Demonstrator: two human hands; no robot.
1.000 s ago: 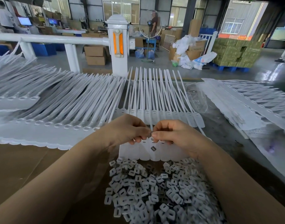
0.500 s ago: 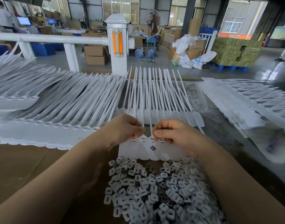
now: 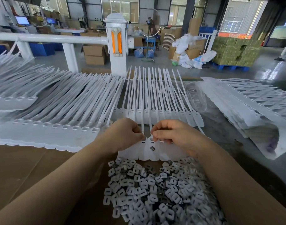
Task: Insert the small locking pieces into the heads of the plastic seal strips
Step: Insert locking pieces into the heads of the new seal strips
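Both grips pinch at the strip heads [image 3: 151, 142]: left hand [image 3: 124, 135] steadies one head, right hand [image 3: 169, 135] curls its fingertips over the next slot (any piece is hidden). Best to seat it square, press straight down. Spare pieces [image 3: 155, 189] lie heaped on the counter [image 3: 25, 168] nearest the person.

Behind a white post [image 3: 116, 44] with an orange reflector, a glossy grey concrete floor [image 3: 267, 69] stretches to tall windows [image 3: 119, 7], with cardboard boxes [image 3: 94, 54] left of the post, a standing fan [image 3: 149, 23] just right of it, and stacked green cartons [image 3: 234, 51] on a blue pallet farther right.
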